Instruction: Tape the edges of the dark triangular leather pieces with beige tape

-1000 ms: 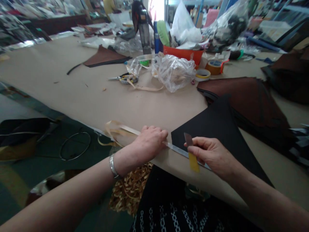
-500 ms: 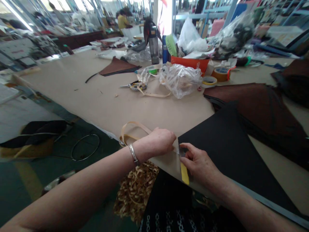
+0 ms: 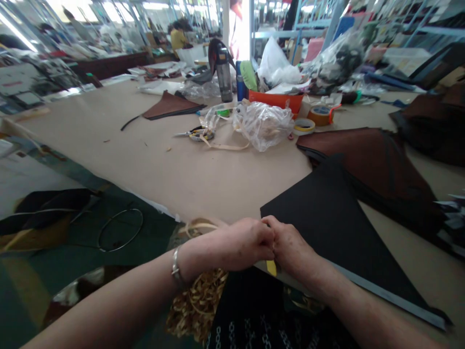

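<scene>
The left hand (image 3: 247, 242) and right hand (image 3: 292, 240) meet at the near edge of the table, low and centre-right in the frame; both are curled narrow, knuckles pressed together, the fingers mostly hidden; a yellow knife handle (image 3: 271, 267) pokes out just below where they meet, but I cannot tell which hand grips it, or whether either does; a bangle (image 3: 176, 267) circles the left wrist; the black sheet (image 3: 319, 213), a large pointed piece, lies just right of the hands, touching the right hand, with a grey strip (image 3: 385, 296) along its lower edge, running to the lower right; a brown sheet (image 3: 366, 165) lies partly under it, toward the right; the table (image 3: 109, 121) is covered in tan paper; a brown triangle (image 3: 170, 105) sits upper left of centre; scissors (image 3: 196, 133), a plastic bag (image 3: 263, 127), an orange tub (image 3: 276, 103) and a tape roll (image 3: 319, 116) crowd the upper middle; a steel bottle (image 3: 222, 75) stands behind them; curled tan shavings (image 3: 196, 305) hang below the table edge; a wire hoop (image 3: 119, 230) lies on the floor, lower left; a co-worker (image 3: 178, 41) in a yellow top stands far off, at the top of the frame.
</scene>
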{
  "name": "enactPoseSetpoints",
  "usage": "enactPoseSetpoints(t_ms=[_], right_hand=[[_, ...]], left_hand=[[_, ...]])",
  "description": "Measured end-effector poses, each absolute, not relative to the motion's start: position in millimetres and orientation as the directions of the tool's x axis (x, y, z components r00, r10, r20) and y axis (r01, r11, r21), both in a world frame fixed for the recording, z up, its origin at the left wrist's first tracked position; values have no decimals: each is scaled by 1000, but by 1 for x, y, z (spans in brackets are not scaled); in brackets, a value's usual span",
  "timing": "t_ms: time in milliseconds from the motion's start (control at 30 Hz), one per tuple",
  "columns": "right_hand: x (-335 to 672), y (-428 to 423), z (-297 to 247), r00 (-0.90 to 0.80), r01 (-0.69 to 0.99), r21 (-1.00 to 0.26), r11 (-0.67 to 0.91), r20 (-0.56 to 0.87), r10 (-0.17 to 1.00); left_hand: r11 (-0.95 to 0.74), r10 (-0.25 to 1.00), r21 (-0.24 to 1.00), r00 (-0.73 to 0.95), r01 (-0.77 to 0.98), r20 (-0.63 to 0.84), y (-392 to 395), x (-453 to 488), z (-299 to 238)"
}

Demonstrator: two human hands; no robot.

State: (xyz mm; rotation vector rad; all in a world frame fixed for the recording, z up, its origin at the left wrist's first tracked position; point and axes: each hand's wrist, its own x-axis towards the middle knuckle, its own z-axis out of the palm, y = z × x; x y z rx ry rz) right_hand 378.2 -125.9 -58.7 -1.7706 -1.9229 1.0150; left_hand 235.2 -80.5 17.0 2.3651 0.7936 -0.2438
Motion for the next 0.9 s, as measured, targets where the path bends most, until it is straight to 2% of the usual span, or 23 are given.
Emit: enactPoseSetpoints(t_ms=[100,200,267,333,433,533,633,767,900], right_hand=[[389,-129,-52,-156,591,-802,-88,-221,963],[423,-140,-40,-89,373,-910,-183,-231,969],[460,-155,-32,-13,257,-937,-237,-249,969],[501,-173,-26,107,233,-938,-258,-239,965],[556,-196,-25,241,266,-928,-261,-198,950],[594,-203,-31,317,448,-837,-312,-178,932],[611,-192,-38,396,618,-677,-400,-171,902],[608,-169,-46,441,697,-545,-467,-188,878],[595,-158,-48,413,767,-434,-472,-230,881]], left_hand=[[-449,601,623,732,641,-320,-91,223,12],[-284,688,698,647,657,-330,-89,207,-5],[-287,696,710,649,643,-307,-88,203,-17],[-354,710,686,660,636,-246,-91,205,-26],[-531,704,616,708,582,-61,-100,222,-33],[-669,662,504,746,546,70,-110,241,-37],[-718,638,409,768,563,62,-113,253,-43],[-714,646,337,763,614,-23,-111,258,-54],[-708,663,308,749,635,-20,-109,261,-57]])
